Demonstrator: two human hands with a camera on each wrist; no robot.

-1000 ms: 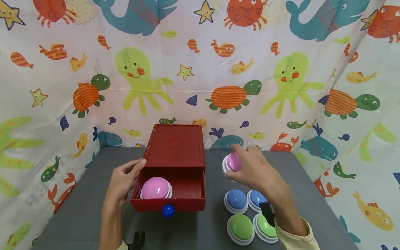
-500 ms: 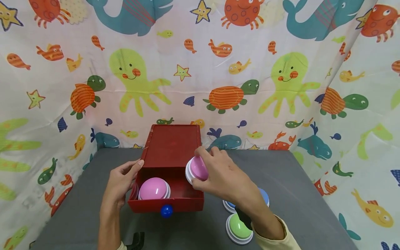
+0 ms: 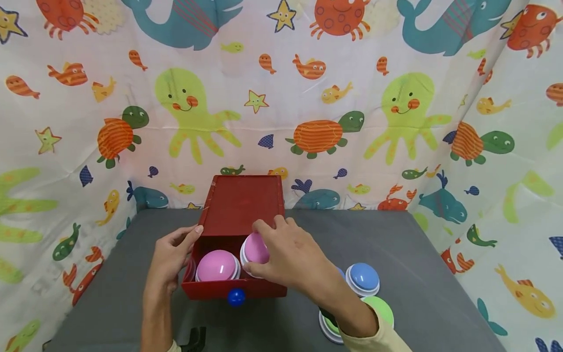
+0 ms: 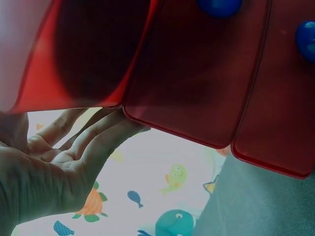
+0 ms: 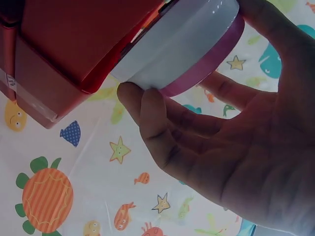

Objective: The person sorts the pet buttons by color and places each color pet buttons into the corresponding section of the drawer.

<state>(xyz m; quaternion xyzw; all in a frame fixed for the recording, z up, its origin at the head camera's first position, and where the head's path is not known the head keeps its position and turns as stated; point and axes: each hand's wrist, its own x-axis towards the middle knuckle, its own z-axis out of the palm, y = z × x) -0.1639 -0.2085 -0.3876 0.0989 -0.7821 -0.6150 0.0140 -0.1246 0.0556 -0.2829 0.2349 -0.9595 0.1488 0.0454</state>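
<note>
A red drawer cabinet (image 3: 246,203) stands on the table with its top drawer (image 3: 259,289) pulled out; the drawer has a blue round knob (image 3: 236,297). One pink dome push button with a white base (image 3: 216,266) lies in the drawer's left part. With thumb and fingers, my right hand (image 3: 292,252) grips a second pink push button (image 5: 182,46), tilted, over the drawer's right part. My left hand (image 3: 171,252) is at the cabinet's left side, thumb at the top edge. The left wrist view shows its fingers (image 4: 101,130) fairly straight against the cabinet.
Blue push buttons (image 3: 363,277) and green push buttons (image 3: 381,310) lie on the grey tabletop (image 3: 422,293) at the right, partly hidden by my right forearm. A cloth with printed sea animals (image 3: 272,73) hangs behind and at both sides.
My right hand has carried the pink push button leftward and down, from right of the cabinet to the drawer's right part. The left hand stays at the cabinet's side.
</note>
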